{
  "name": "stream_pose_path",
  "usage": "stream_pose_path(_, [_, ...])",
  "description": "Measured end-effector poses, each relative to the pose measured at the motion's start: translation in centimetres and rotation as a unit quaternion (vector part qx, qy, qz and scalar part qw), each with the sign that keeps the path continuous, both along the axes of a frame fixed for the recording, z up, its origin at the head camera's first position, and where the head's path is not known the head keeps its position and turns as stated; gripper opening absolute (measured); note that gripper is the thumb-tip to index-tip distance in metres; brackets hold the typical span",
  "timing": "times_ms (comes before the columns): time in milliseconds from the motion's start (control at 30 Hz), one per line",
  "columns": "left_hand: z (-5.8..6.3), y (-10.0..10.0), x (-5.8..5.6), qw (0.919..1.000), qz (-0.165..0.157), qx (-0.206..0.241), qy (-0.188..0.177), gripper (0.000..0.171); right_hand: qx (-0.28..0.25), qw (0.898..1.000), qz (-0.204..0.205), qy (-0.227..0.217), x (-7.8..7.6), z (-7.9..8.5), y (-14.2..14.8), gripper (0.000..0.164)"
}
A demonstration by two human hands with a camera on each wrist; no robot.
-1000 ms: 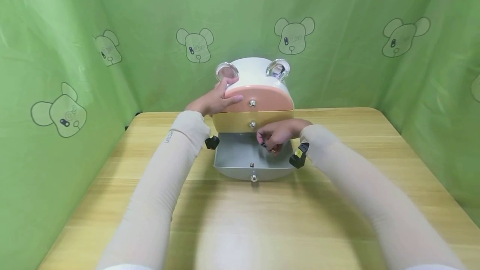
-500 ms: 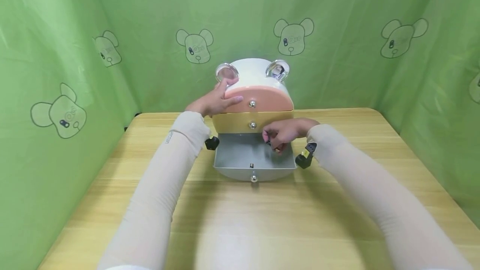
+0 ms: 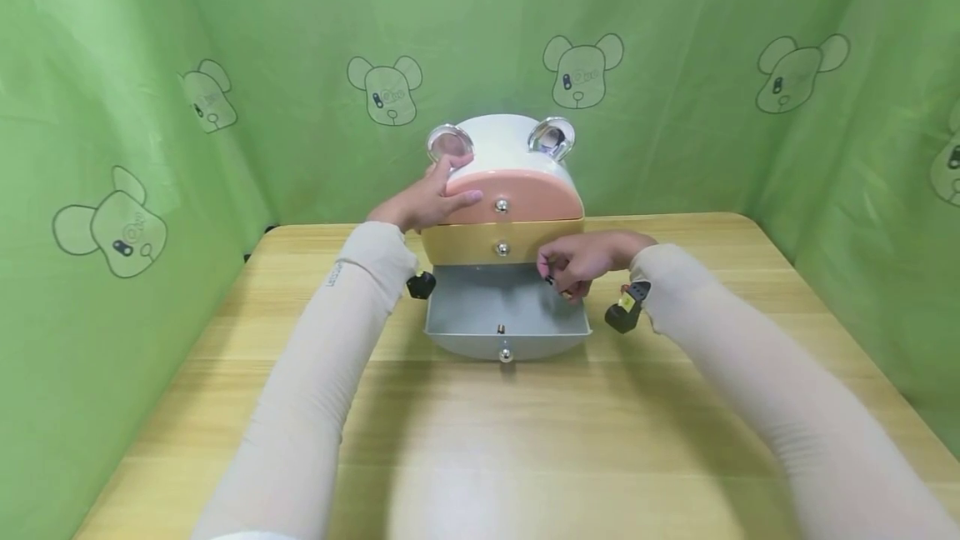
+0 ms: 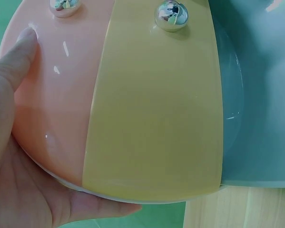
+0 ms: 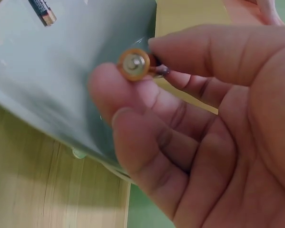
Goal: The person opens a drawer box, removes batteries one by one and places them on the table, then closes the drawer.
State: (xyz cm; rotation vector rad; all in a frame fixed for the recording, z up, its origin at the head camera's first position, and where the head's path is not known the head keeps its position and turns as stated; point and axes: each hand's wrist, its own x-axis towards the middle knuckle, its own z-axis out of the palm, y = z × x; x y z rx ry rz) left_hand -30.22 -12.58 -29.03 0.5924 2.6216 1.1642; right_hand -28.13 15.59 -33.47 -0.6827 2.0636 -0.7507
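Resting flat with fingers spread, the left hand [image 3: 423,202] is still bracing the upper left side of the white bear-shaped plastic drawer cabinet [image 3: 504,190], thumb lying on its pink top drawer front [image 4: 56,90]. To its right, the right hand [image 3: 585,261] is pinching a small black battery with an orange end [image 5: 135,64] between thumb and fingertips. Compared with a second ago, that hand is now rising and pulling rightward, hovering over the right edge of the open grey bottom drawer [image 3: 487,307].
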Motion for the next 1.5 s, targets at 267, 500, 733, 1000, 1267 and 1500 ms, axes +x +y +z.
stream_pose_path(267, [0.0,0.0,0.0,1.0000,0.002,0.003,-0.002,0.080,-0.001,1.000,-0.009,0.005,0.0,-0.1,0.8,0.017])
stream_pose_path(500, [-0.1,0.1,-0.1,1.0000,-0.001,0.003,0.001,0.079,-0.002,1.000,-0.021,0.014,0.2,-0.1,1.8,0.018])
stream_pose_path(733, [0.0,0.1,0.0,1.0000,0.001,-0.001,0.002,0.079,0.000,0.999,-0.044,0.001,0.3,0.0,3.0,0.021])
stream_pose_path(1000, [0.0,0.1,0.1,1.0000,-0.002,-0.007,0.004,0.079,-0.006,0.998,-0.054,-0.016,0.4,0.0,4.3,0.024])
stream_pose_path(1267, [-0.2,0.1,0.0,1.0000,-0.002,-0.005,0.001,0.078,-0.022,0.997,-0.064,-0.025,0.3,-0.7,5.9,0.023])
stream_pose_path(1500, [-0.1,0.0,-0.2,0.9999,-0.004,-0.010,0.008,0.078,-0.027,0.994,-0.109,-0.019,-0.2,-1.8,7.5,0.024])
